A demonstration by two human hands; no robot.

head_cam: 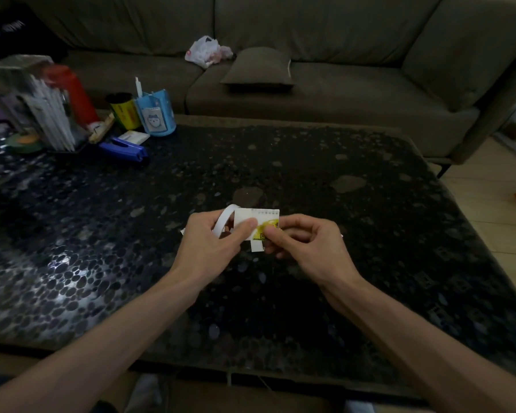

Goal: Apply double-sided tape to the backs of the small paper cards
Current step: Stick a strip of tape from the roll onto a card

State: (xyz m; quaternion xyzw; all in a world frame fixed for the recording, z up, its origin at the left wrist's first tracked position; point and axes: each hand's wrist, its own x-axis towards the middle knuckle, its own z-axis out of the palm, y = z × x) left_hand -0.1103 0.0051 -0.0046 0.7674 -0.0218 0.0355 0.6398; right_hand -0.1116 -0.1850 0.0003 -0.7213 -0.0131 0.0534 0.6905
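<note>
Holding one small paper card (261, 217) up in the air, just above the dark pebbled worktop (370, 204) and near its front middle. Gripping it with the left hand (218, 238), pressing that thumb flat on the white part, and keeping a curl of white double-sided tape (225, 219) looped up among the same fingers. Pinching the yellow printed corner with the right hand (306, 241), thumb against forefinger. Showing also a short white tab (257, 245) below the card's lower edge; cannot tell whether tape end or backing paper.

Probably feather-light and thin, bending at the least squeeze and creasing easily. Better taken by the edges with fingertips than clamped across the middle. As for the tape: likely limp, and sticky once bared, so apt to fold onto itself or cling to skin. Best held by the liner side or the very end, laid down from one edge, then smoothed flat.
</note>
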